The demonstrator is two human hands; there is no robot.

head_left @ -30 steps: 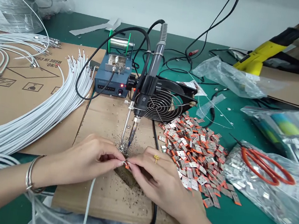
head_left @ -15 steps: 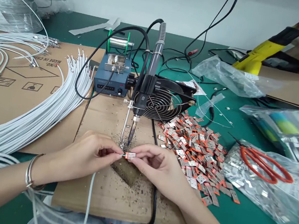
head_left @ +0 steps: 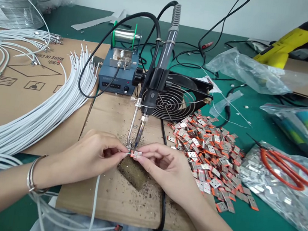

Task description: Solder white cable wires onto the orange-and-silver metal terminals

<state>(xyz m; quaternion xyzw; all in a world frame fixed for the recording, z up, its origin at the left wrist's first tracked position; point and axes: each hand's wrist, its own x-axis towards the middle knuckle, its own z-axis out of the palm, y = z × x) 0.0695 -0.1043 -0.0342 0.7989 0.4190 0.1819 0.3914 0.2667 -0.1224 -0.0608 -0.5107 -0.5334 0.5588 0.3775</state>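
The right hand [head_left: 168, 168] pinches a small orange connector [head_left: 137, 153] under the soldering iron tip [head_left: 136, 145]. The left hand [head_left: 91, 158], fingers closed, holds a white wire [head_left: 94, 198] against it, above the cardboard [head_left: 109, 196].

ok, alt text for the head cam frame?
Two bare hands meet under the tip of a clamped black soldering iron: the left hand pinches a thin white cable, the right hand a small orange-and-silver connector. A heap of orange-and-silver connectors lies to the right, a bundle of white cables to the left.
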